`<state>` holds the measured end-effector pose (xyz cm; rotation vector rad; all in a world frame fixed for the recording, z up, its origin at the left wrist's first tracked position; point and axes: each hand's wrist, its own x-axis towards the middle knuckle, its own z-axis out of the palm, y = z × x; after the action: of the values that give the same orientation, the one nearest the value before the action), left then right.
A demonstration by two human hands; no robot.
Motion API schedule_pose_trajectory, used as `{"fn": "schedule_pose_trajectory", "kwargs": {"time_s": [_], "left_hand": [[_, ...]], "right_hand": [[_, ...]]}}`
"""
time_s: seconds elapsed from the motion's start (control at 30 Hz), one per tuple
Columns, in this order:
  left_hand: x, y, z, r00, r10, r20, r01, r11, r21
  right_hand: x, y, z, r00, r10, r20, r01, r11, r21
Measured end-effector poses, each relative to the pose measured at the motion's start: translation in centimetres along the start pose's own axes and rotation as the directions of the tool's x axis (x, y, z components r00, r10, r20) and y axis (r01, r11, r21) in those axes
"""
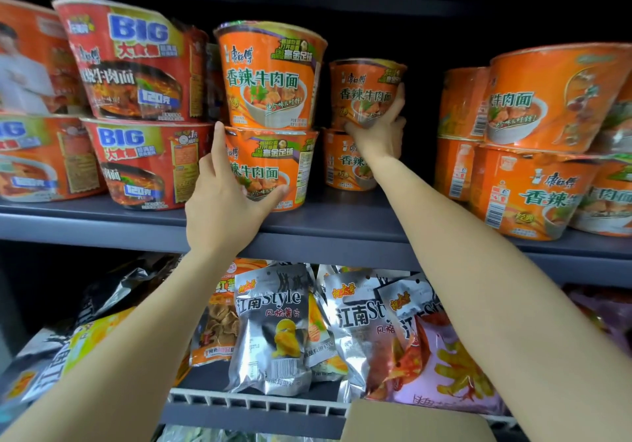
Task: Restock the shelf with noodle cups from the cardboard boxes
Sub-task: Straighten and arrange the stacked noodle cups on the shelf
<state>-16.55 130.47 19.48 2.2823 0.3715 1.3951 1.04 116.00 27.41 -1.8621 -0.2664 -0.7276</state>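
On the shelf (pixel 342 222), the left hand (pixel 222 209) curls around the lower front cup (pixel 270 168); behind it to the right, the right hand (pixel 379 130) grips a rear cup (pixel 362 89) stacked on another

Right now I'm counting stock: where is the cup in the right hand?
The orange noodle cup sits deep mid-shelf, atop another orange cup, right of the front stack.

Bright frontal light, dark shelf recesses, foil glare, blurred and warped edges.
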Motion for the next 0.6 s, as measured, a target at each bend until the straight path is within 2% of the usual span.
{"fn": "schedule_pose_trajectory", "kwargs": {"time_s": [0.1, 0.27, 0.5, 0.6], "left_hand": [[0.0, 0.0, 0.0, 1.000, 0.001, 0.004, -0.001, 1.000, 0.000], [0.0, 0.0, -0.1, 1.000, 0.000, 0.007, 0.000, 1.000, 0.010], [-0.1, 0.0, 0.0, 1.000, 0.006, 0.003, -0.006, 1.000, 0.016], [-0.1, 0.0, 0.0, 1.000, 0.004, 0.003, -0.004, 1.000, 0.013]], "right_hand": [[0.0, 0.1, -0.3, 0.999, -0.002, 0.036, 0.004, 0.998, -0.063], [-0.8, 1.3, -1.1, 0.989, 0.031, 0.148, -0.024, 0.999, -0.045], [-1.6, 0.9, -0.8, 0.994, 0.002, 0.106, 0.024, 0.970, -0.243], [-1.8, 0.7, -1.2, 0.990, 0.015, 0.137, 0.027, 0.954, -0.298]]}}
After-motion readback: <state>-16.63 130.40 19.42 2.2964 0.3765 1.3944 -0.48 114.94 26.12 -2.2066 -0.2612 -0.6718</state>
